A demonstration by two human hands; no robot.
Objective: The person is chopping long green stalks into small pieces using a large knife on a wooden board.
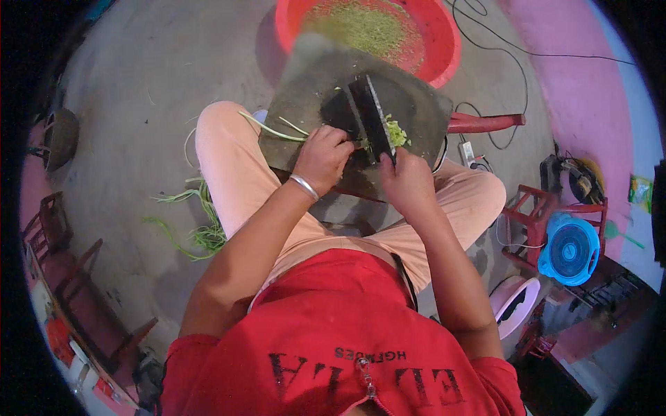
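Observation:
A dark wooden board (307,93) lies between my knees. My left hand (323,157), with a silver bangle at the wrist, holds long green stalks (276,132) down on it; their ends stick out to the left, over my knee. In my right hand (409,182) is the handle of a cleaver (370,117) with a broad dark blade. The blade stands on the board just right of my left fingertips. Chopped green pieces (397,134) lie against the blade's right side. Whether the edge touches the stalks is hidden.
Beyond the board stands a red basin (451,52) with chopped greens (372,28). Loose green stalks (208,234) lie on the floor at the left. To the right are a power strip (466,154) with black cables, a wooden stool (530,208), a blue fan (570,249) and a pink basin (528,307).

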